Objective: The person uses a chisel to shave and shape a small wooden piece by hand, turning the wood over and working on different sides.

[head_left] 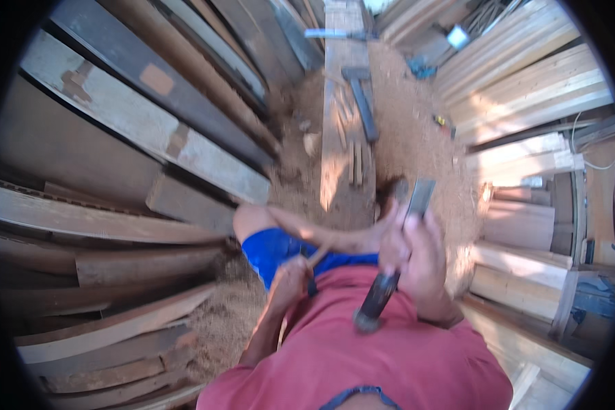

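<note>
a long dark-handled tool with a flat grey metal blade (398, 246) is being held in the right hand (417, 256), whose fingers are wrapping closed around the middle of the handle; the blade end is pointing up and away toward the sawdust, and the rounded butt of the handle is hanging low over the red shirt (383, 355). the picture is blurred here, so the exact kind of tool is hard to tell. the left hand (290, 280) is sitting just beside it, lower and to the left, with its fingers curling shut around a thin pale stick of wood (316, 256) that is slanting up toward the right hand. both hands are working above the person's lap, where blue shorts (273, 249) and a bare knee (253, 219) are showing. beyond the knee a long pale wooden plank (342, 137) is lying on the sawdust-covered ground (417, 137), with a dark-headed hammer (362, 96) resting on it. weathered grey and brown boards (116, 109) are stacking up on the left, and pale fresh-cut planks (526, 82) are leaning on the right.
</note>
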Tool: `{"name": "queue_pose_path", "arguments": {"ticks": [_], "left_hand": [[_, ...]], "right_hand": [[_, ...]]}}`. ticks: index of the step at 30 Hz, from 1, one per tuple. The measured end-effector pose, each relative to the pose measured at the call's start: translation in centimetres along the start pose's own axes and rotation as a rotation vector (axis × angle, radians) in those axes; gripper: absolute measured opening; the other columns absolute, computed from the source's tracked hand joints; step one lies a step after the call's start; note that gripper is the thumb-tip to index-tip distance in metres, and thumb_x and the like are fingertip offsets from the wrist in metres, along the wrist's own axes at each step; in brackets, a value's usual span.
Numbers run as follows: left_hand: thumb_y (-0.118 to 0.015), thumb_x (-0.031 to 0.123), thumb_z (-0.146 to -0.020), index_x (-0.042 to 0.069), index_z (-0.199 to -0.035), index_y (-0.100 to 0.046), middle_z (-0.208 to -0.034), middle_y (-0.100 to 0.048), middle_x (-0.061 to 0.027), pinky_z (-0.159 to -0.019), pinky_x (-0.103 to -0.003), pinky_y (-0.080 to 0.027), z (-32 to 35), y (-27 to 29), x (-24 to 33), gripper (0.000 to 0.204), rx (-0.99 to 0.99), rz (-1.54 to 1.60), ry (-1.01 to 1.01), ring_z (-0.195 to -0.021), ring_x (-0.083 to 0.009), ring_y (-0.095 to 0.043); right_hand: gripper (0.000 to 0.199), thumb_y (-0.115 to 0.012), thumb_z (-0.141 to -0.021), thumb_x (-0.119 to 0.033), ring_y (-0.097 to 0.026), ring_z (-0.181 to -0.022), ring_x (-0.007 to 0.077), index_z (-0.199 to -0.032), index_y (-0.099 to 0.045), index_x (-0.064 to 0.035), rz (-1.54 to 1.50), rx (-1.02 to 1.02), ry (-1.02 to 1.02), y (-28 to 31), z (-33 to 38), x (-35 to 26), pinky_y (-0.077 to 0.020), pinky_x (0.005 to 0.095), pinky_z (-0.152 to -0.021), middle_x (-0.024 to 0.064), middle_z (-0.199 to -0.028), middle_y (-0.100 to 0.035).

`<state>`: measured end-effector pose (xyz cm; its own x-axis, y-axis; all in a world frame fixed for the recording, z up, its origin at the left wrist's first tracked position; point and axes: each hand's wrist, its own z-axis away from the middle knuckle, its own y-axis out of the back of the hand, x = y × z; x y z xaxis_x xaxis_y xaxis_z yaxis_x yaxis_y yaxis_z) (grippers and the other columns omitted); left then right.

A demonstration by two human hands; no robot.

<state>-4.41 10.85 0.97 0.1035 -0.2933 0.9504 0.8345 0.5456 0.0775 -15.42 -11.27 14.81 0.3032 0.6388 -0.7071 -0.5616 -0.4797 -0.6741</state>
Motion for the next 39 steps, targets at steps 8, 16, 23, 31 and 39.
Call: {"name": "queue_pose_path", "arguments": {"ticks": [8, 16, 23, 31, 39], "left_hand": [[-0.057, 0.016, -0.097, 0.003, -0.094, -0.061, -0.067, -0.052, 0.0052, -0.052, -0.021, -0.037, -6.6, 2.1, 6.1, 0.014, -0.039, -0.035, -0.198, -0.059, -0.0033, -0.047], [-0.061, 0.019, -0.096, -0.001, -0.109, -0.059, -0.094, -0.06, -0.0014, -0.068, -0.021, -0.044, -9.7, 0.6, 5.7, 0.024, 0.064, 0.607, -0.346, -0.076, -0.0061, -0.056], [-0.046, 0.027, -0.103, 0.004, -0.103, -0.057, -0.084, -0.058, -0.0032, -0.063, -0.024, -0.044, -11.4, -1.3, 6.6, 0.025, 0.154, 0.687, -0.48, -0.07, -0.0122, -0.055], [-0.039, 0.033, -0.103, 0.007, -0.093, -0.053, -0.065, -0.047, -0.0003, -0.043, -0.025, -0.034, -11.6, -0.1, 6.6, 0.031, 0.043, 0.987, -0.042, -0.048, -0.0092, -0.039], [-0.039, 0.03, -0.106, 0.008, -0.094, -0.057, -0.071, -0.049, 0.0046, -0.062, -0.024, -0.041, -9.9, 1.2, 5.5, 0.031, 0.041, 0.56, -0.092, -0.067, -0.004, -0.045]], "right_hand": [[0.02, -0.065, -0.093, -0.024, -0.047, -0.048, 0.0013, -0.085, -0.059, -0.007, 0.723, -0.089, -0.073, 4.3, -5.5, 4.2, -0.0382, 0.0187, -0.042, -0.0028, -0.064, -0.054], [0.017, -0.062, -0.095, -0.023, -0.046, -0.046, 0.0033, -0.09, -0.061, -0.0073, 0.294, -0.118, -0.255, 4.0, -6.2, 6.2, -0.0397, 0.0195, -0.042, -0.0012, -0.066, -0.056], [0.025, -0.05, -0.1, -0.023, -0.053, -0.054, 0.0052, -0.112, -0.055, -0.0019, 0.355, -0.059, -0.212, 5.4, -6.8, 8.4, -0.0471, 0.0214, -0.05, 0.0036, -0.083, -0.061], [0.017, -0.041, -0.101, -0.017, -0.055, -0.052, 0.0112, -0.114, -0.045, -0.006, -0.035, -0.104, -0.233, 0.3, -6.2, 7.9, -0.051, 0.0288, -0.049, 0.006, -0.079, -0.057], [0.015, -0.04, -0.102, -0.02, -0.04, -0.046, 0.0063, -0.104, -0.046, -0.0062, -0.046, -0.258, -0.519, -2.6, -2.8, 9.0, -0.0439, 0.0246, -0.045, -0.0006, -0.069, -0.045]]}}
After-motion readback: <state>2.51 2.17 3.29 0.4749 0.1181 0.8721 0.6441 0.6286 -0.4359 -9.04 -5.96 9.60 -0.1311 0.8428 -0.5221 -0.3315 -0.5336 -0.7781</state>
